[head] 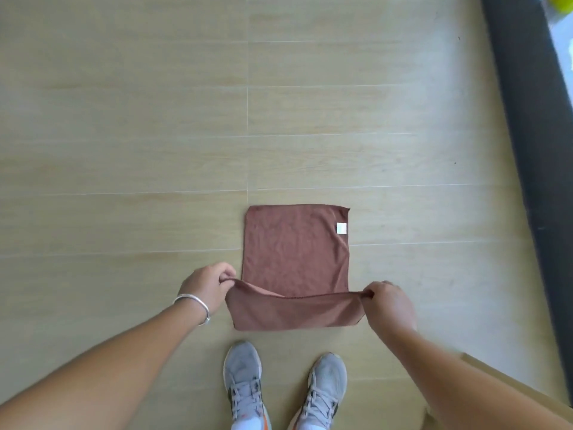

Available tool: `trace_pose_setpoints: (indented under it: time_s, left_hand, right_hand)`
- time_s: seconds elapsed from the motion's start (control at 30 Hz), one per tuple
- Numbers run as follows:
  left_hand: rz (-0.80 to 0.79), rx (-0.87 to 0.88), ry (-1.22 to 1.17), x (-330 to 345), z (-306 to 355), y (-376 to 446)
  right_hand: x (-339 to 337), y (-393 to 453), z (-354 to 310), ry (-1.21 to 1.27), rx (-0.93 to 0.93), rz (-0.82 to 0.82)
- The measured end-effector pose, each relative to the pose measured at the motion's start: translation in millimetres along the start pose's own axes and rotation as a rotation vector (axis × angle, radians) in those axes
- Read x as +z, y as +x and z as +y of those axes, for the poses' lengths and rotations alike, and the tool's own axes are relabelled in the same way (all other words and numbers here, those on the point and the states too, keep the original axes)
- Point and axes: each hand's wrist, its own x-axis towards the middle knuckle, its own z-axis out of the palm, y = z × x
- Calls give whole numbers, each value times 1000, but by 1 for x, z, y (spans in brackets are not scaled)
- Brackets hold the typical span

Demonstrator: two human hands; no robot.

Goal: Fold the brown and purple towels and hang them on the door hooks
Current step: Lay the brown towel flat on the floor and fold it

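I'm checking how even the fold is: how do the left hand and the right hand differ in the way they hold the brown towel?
The left hand wears a silver bracelet; the right hand shows none. The left hand pinches its corner of the brown towel slightly farther from the grey shoes than the right hand does, so the lifted edge slants. Both pinch a near corner, raising that edge off the wooden floor.

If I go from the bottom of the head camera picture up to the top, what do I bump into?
Grey shoes → lifted near edge of the brown towel held by both hands → flat part of the towel → white tag → bare wooden floor.
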Motion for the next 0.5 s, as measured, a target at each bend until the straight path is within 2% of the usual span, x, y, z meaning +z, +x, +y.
trace_pose_setpoints:
  time_s: [0.13, 0.27, 0.37, 0.4, 0.43, 0.5]
  left_hand:
    - [72, 40, -20, 15, 8, 97]
    - [128, 89, 5, 46, -1, 222]
    - [295, 149, 86, 79, -4, 294]
    - [370, 245, 113, 93, -4, 304]
    - [407, 414, 174, 110, -3, 305]
    - [377, 759, 423, 152, -12, 290]
  right_hand:
    - [9, 87, -15, 133, 42, 43]
    - [34, 216, -36, 229, 50, 160]
    - [70, 295, -46, 175, -1, 227]
    - [81, 313, -44, 113, -82, 263]
    - [91, 323, -42, 4, -234, 312]
    - [114, 323, -34, -272, -677, 408]
